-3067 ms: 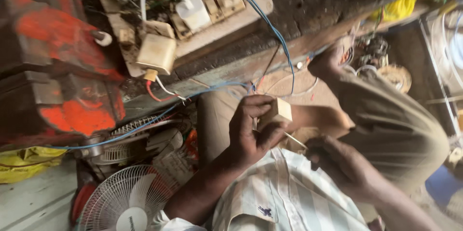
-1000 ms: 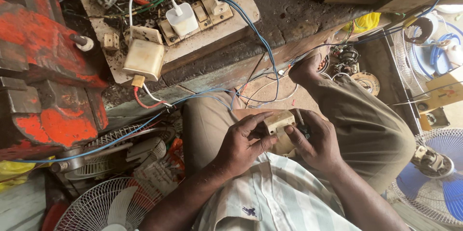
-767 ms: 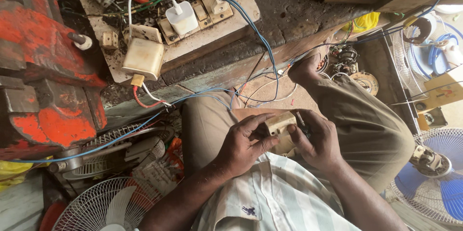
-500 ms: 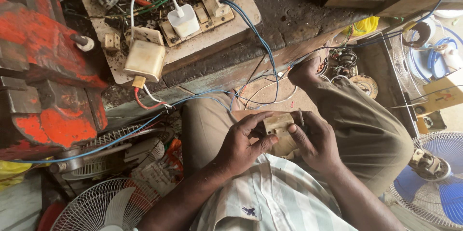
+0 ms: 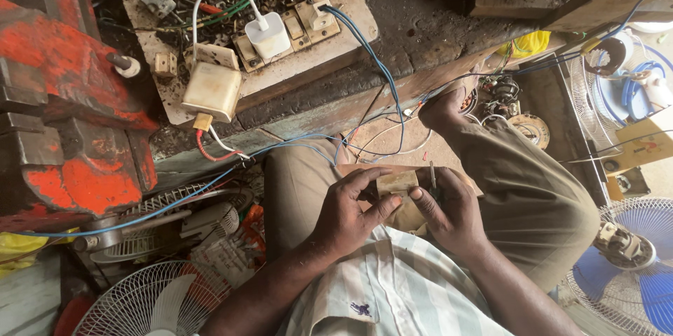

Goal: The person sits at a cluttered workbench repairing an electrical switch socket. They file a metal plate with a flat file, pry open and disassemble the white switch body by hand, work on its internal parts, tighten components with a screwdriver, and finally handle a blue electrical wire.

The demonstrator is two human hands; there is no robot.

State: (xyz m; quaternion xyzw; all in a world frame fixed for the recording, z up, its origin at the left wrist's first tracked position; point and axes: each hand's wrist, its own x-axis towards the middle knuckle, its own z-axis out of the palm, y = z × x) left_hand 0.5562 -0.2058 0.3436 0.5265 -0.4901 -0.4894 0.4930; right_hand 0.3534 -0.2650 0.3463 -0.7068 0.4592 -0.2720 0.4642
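Since before, my right hand (image 5: pixel 449 206) came onto the small tan block (image 5: pixel 397 183); my left hand (image 5: pixel 350 213) still clamps it, frame centre.

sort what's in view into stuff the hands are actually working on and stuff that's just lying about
In hand:
- small tan block, held by the left hand
- thin metal tool, held in the right hand

Lying about:
- white plug adapter on the switch board
- red bench vise
- white fan guard
- blue fan
- blue wires
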